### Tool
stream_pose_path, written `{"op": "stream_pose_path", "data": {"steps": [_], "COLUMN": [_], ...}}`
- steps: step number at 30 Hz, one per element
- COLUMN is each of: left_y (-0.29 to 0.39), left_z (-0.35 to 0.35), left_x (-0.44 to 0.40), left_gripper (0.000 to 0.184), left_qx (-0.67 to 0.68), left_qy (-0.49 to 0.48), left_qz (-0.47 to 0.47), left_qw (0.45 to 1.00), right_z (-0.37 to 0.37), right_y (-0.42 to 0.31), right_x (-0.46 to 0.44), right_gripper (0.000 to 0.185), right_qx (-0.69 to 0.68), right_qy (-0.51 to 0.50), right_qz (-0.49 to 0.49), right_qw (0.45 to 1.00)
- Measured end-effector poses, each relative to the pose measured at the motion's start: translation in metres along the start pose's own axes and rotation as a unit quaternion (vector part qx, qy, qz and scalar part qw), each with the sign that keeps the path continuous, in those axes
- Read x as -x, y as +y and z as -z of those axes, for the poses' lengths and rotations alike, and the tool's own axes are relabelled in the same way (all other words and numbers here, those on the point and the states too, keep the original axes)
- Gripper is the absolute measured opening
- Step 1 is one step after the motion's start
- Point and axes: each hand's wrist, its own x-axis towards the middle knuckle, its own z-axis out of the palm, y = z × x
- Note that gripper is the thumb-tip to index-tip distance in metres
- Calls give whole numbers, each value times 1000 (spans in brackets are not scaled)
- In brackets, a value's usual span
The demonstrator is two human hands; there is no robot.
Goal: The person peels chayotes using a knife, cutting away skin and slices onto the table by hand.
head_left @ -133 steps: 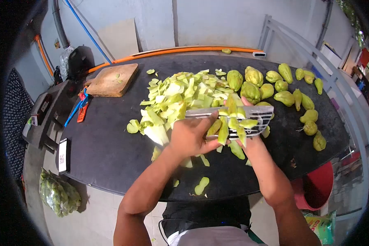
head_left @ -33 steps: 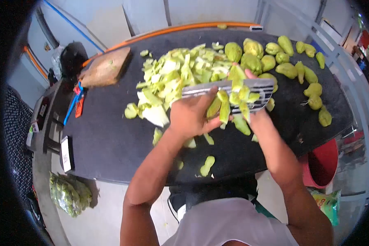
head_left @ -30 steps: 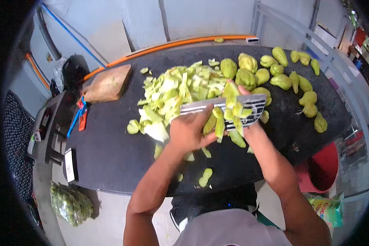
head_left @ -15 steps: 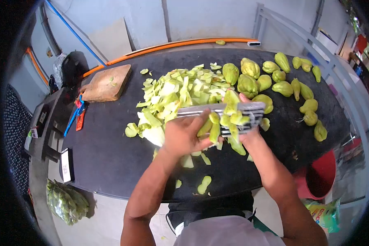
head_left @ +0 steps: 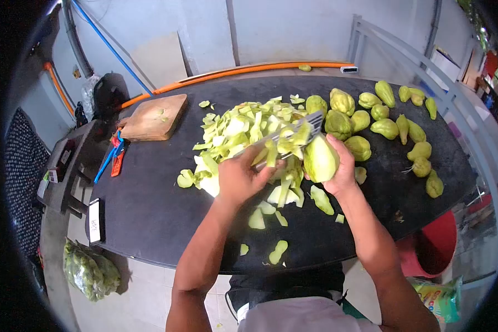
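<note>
My left hand point(head_left: 239, 178) is closed around the near end of a wide, flat metal blade with dark stripes point(head_left: 315, 120); its exact kind is unclear. Strips of green peel point(head_left: 293, 141) lie across the blade. In my right hand point(head_left: 343, 169) is a chayote point(head_left: 321, 159), pale and at least partly peeled, held upright just right of the blade. Behind and below both hands spreads a heap of pale green peels point(head_left: 235, 130). A few loose peels point(head_left: 322, 200) lie nearer me on the dark table point(head_left: 155, 193).
Several whole chayotes point(head_left: 384, 128) lie at the right of the table. A wooden board point(head_left: 154, 118) rests at the far left, near a red-handled tool point(head_left: 117, 163). A red bin point(head_left: 440, 243) stands below the right edge, and a bagged bundle of greens point(head_left: 91, 271) below the left.
The blade has tilted, its far end rising, and no longer covers the chayote. My right hand now shows the chayote beside it. The view has shifted slightly.
</note>
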Motion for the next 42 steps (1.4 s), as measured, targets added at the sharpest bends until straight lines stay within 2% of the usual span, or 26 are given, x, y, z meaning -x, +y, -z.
{"op": "stream_pose_path", "data": {"steps": [3, 4, 5, 7, 9, 10, 11, 12, 16, 19, 28, 31, 33, 34, 35, 38, 40, 42], "left_y": [-5, 2, 7, 14, 24, 31, 39, 42, 45, 46, 47, 41, 28, 26, 28, 30, 40, 37], "left_z": [-2, -1, -3, -8, -16, -16, -16, -20, -25, -25, -29, -27, -26, -20, -15, -14, -17, -16], "left_x": [3, 4, 7, 13, 14, 17, 20, 19, 21, 23, 24, 23, 15, 14, 14, 16, 16, 14], "left_gripper": [54, 59, 62, 67, 72, 73, 73, 75, 80, 79, 79, 80, 81, 81, 75, 74, 74, 74], "left_qx": [25, 1, -27, -83, -94, -104, -114, -108, -122, -127, -127, -153, -115, -119, -117, -98, -93, -97], "left_qy": [-3, -8, -15, -27, 12, -5, -23, 7, -6, -9, 0, -21, 10, 1, -30, -8, 3, -1], "left_qz": [5, -3, -43, -121, -250, -271, -292, -336, -352, -349, -363, -341, -332, -294, -262, -300, -340, -310], "left_qw": [1000, 1000, 999, 989, 964, 957, 949, 936, 928, 928, 923, 927, 936, 948, 958, 949, 936, 946], "right_z": [-9, 1, 4, 8, 11, -1, -8, 7, 11, 17, 14, 7, -6, -11, -13, -23, -7, -1], "right_y": [-2, 5, 13, 19, 12, 8, 6, 11, 12, 14, 14, 16, 9, 5, 4, 0, 7, 10], "right_x": [2, -1, -5, -9, 8, 11, 6, -2, -7, -8, -7, -5, 1, 3, 5, 8, 1, -1], "right_gripper": [43, 46, 51, 50, 54, 57, 59, 59, 51, 58, 52, 50, 47, 46, 45, 40, 42, 43], "right_qx": [-78, -113, -118, -191, -134, -181, -115, -144, -183, -195, -179, -119, -114, -112, -117, -112, -106, -100], "right_qy": [77, 86, 124, 132, 128, 121, 114, 89, 55, 53, 96, 106, 141, 158, 156, 146, 83, 70], "right_qz": [-38, -54, -38, -7, -62, -63, -25, -32, -41, -39, -27, 31, 8, -3, -5, -6, 16, 32], "right_qw": [993, 988, 985, 973, 981, 974, 986, 985, 981, 979, 979, 987, 983, 981, 981, 983, 991, 992]}}
